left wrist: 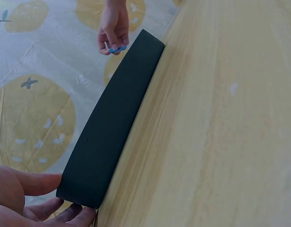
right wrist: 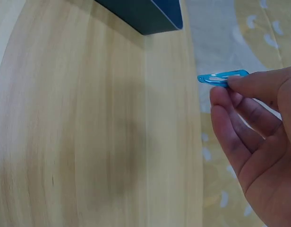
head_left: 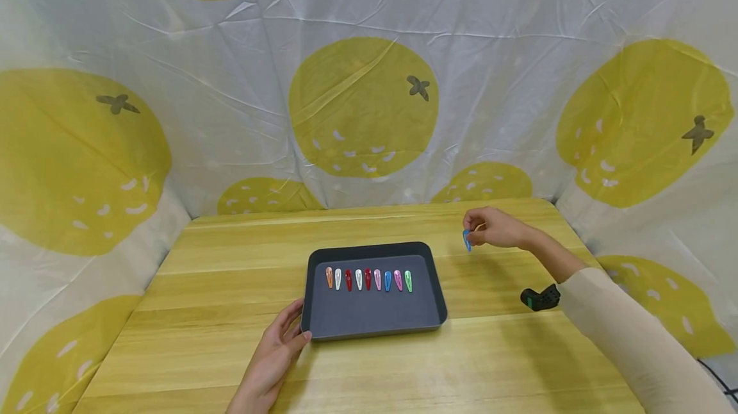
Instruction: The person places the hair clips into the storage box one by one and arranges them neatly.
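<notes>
A dark grey baking tray (head_left: 375, 324) lies on the wooden table. Across it runs a row of several snap hair clips in orange, white, red, pink, blue and green, such as the green clip (head_left: 409, 281) at the right end. My left hand (head_left: 275, 353) holds the tray's near left corner, thumb (left wrist: 41, 183) and fingers on either side of it. To the right of the tray, above the table, my right hand (head_left: 496, 228) pinches a blue snap hair clip (right wrist: 221, 77) between thumb and fingers. Its narrow end points away from the fingertips.
A black angular object (head_left: 540, 298) with a green patch rests on the table (head_left: 230, 273) beneath the right forearm. A curtain (head_left: 369, 4) printed with yellow fruit hangs behind and along both sides. A dark cable (head_left: 717, 379) shows at the lower right.
</notes>
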